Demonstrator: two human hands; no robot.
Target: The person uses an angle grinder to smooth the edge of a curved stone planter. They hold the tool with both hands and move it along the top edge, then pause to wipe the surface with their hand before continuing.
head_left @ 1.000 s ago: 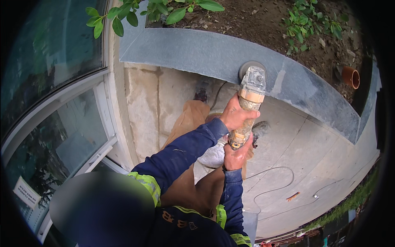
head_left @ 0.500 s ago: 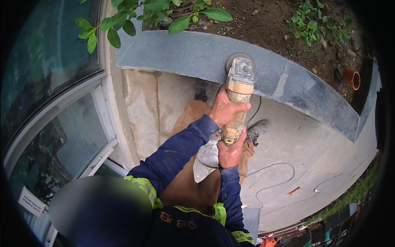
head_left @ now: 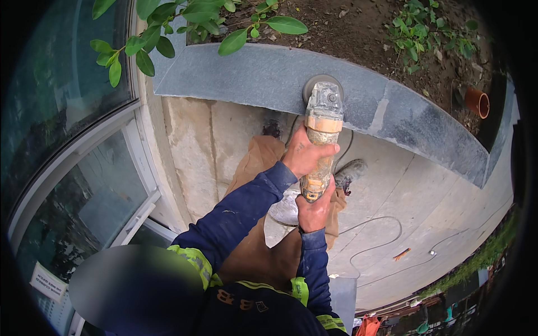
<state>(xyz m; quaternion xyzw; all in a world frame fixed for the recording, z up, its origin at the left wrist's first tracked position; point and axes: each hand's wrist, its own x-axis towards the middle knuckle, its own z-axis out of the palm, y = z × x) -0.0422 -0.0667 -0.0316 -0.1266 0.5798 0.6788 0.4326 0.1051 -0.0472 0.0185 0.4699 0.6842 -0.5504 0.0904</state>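
Both my hands hold an angle grinder (head_left: pixel 325 124), its orange and grey body caked with pale dust. My left hand (head_left: pixel 303 152) wraps the body just behind the orange collar, thumb across the top. Behind it, my right hand (head_left: pixel 315 210) is closed round the rear end of the tool. The round disc (head_left: pixel 315 85) at the grinder's head lies over the grey stone slab (head_left: pixel 246 75) that caps a low wall; whether it touches the stone cannot be told from above. The fingers' undersides are hidden.
Soil (head_left: pixel 347 28) lies beyond the slab, with leafy branches (head_left: pixel 168 33) overhanging at left and an orange pipe (head_left: pixel 476 102) at right. A glazed door (head_left: pixel 89 201) stands left. A thin cable (head_left: pixel 392 219) loops over the concrete floor (head_left: pixel 426 190) beside my shoe (head_left: pixel 352 168).
The whole view has shifted slightly, with the branches and door a little further left. Both hands keep their grip on the angle grinder, which stays at nearly the same spot on the slab.
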